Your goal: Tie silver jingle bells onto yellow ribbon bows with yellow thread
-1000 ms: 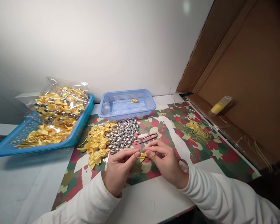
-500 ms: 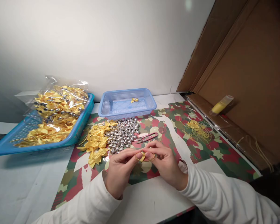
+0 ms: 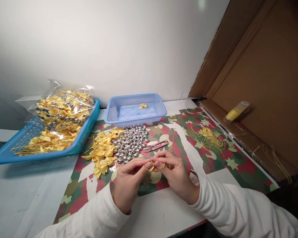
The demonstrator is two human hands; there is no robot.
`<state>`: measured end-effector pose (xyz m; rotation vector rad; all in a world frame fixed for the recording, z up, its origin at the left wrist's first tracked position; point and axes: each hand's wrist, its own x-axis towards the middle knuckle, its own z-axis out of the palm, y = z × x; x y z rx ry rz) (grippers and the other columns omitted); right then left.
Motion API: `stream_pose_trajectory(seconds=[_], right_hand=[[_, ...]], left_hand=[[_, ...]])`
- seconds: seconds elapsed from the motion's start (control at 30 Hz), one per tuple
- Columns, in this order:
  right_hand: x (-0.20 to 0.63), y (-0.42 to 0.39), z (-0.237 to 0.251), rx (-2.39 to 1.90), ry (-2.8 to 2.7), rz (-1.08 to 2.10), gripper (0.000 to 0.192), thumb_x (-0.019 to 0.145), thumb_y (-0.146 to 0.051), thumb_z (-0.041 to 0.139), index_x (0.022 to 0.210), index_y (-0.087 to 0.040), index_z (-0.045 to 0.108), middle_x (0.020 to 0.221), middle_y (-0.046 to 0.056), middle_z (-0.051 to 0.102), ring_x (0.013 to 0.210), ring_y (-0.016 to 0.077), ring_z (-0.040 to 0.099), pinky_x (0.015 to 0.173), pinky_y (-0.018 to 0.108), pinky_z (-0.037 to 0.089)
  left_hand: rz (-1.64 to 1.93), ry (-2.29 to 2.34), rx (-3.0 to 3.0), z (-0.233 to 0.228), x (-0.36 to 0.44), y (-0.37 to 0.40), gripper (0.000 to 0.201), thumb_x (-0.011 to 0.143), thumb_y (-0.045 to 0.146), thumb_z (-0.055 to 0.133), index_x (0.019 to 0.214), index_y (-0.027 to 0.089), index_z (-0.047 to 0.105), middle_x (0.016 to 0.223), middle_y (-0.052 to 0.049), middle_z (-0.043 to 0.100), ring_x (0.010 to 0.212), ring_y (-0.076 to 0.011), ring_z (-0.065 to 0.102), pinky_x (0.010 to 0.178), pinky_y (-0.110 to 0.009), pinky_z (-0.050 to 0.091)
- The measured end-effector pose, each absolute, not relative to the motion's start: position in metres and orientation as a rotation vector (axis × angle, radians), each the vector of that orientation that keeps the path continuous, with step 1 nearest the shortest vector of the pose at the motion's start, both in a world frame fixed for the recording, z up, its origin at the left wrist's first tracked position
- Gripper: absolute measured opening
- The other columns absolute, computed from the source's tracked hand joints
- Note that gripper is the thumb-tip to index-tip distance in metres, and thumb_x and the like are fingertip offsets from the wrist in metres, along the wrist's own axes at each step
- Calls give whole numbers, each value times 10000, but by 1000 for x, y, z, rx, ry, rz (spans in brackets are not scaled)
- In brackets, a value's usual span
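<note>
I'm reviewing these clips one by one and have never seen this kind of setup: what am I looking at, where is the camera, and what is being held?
The camera sits on a person's head, looking down at their own two bare hands. The left hand and right hand pinch a small yellow ribbon bow with thin gold cord between their fingertips. On the camouflage-patterned mat lie a pile of silver bells, loose yellow satin bows and pink thread snips. Behind stand a light blue mesh basket and a bigger blue tray.
</note>
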<state>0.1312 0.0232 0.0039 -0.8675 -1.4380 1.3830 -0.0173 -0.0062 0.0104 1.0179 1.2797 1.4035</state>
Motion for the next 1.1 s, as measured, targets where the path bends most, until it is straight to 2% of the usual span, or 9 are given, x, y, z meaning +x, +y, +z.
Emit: stream_pose_trajectory(seconds=[0.23, 0.43, 0.53, 0.7, 1.1], right_hand=[[129, 23, 3, -890, -1414, 1322, 215, 874, -340, 618, 751, -197, 722, 864, 47, 627, 841, 155, 600, 758, 282, 477], [130, 24, 6, -922, -1462, 1235, 230, 886, -335, 596, 748, -183, 701, 830, 51, 621, 800, 155, 602, 703, 277, 477], [131, 24, 6, -935, -1497, 1200, 229, 890, -329, 590, 751, -181, 697, 827, 52, 620, 794, 155, 598, 686, 274, 473], [131, 23, 6, -933, -1525, 1183, 229, 893, -308, 582, 734, -179, 685, 813, 48, 615, 788, 151, 591, 678, 268, 464], [131, 22, 10, -940, -1551, 1189, 247, 892, -310, 570, 723, -180, 694, 797, 57, 626, 794, 160, 588, 679, 276, 473]], left_hand=[[1404, 1294, 1063, 12, -15, -7, 90, 695, 281, 769, 695, 191, 779, 713, -47, 737, 661, -161, 647, 576, -236, 510], [1422, 1351, 1393, 17, -17, -8, 61, 725, 243, 738, 733, 187, 760, 662, -34, 709, 570, -136, 594, 494, -231, 460], [1434, 1429, 1649, 19, -19, -10, 16, 731, 201, 737, 745, 194, 732, 649, -10, 686, 559, -120, 562, 516, -229, 454], [1446, 1453, 1895, 17, -22, -10, 127, 756, 158, 721, 875, 202, 725, 751, -25, 701, 628, -127, 590, 569, -233, 491], [1465, 1446, 1951, 15, -24, -10, 92, 769, 148, 709, 830, 210, 738, 725, -30, 708, 611, -134, 620, 560, -237, 526]])
